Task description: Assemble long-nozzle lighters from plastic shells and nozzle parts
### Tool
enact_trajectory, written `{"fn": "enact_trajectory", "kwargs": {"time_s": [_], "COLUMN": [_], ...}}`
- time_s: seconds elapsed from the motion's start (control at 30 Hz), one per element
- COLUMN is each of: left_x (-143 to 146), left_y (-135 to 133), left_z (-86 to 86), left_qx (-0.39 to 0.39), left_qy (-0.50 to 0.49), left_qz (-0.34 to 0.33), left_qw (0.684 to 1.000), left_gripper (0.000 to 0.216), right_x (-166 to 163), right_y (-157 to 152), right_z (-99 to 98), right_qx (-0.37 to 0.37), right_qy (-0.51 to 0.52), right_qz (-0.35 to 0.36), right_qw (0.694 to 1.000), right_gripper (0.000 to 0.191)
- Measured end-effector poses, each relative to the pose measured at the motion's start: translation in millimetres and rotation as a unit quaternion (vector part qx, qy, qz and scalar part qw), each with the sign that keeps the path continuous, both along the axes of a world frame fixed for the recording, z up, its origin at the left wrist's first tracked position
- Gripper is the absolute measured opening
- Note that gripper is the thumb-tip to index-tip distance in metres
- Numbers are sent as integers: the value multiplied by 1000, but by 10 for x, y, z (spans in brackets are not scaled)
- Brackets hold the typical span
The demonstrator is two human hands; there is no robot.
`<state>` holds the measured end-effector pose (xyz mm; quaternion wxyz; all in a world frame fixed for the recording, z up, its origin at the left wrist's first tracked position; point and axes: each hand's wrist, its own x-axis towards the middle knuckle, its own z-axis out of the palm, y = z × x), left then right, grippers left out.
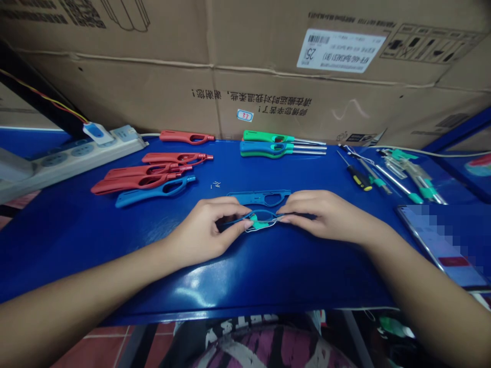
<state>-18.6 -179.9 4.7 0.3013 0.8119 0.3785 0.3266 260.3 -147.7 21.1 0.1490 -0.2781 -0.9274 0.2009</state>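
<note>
Above surface (307,276), left hand (215,225) and right hand (320,212) pinch blue casing (264,211); uneven grip could spill green insert (258,223), snag white wire (264,229).

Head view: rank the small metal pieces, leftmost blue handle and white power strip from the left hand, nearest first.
From the left hand:
1. Small metal pieces, just beyond it.
2. Leftmost blue handle, to its left.
3. White power strip, farthest left.

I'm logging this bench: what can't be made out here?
Head view:
Parts of held blue plastic shell: hidden by left hand and right hand.
Left end of white plastic power strip: cut off by left edge.
Part of flat rectangular phone: pixelated.
Silver metal pieces: too small to identify.
</note>
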Motion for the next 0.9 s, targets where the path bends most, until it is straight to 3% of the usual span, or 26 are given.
{"fn": "enact_trajectory", "kwargs": {"time_s": [0.3, 0.7, 0.9], "left_x": [7, 20, 27], "left_y": [-19, 15, -10], "left_z": [-10, -79, -67], "left_qx": [-3, -59, -42], "left_qy": [3, 20, 59], "left_qz": [-3, -3, -43], "left_qw": [1000, 998, 996], "left_gripper": [15, 17, 22], "right_x": [-2, -83, -47], "right_y": [12, -51, -8], "right_z": [-7, 6, -24], "right_qx": [-22, 28, -54], "right_qy": [-6, -85, -10], "right_qz": [11, -32, -14], "right_qw": [1000, 995, 998], "right_gripper": [25, 24, 12]}}
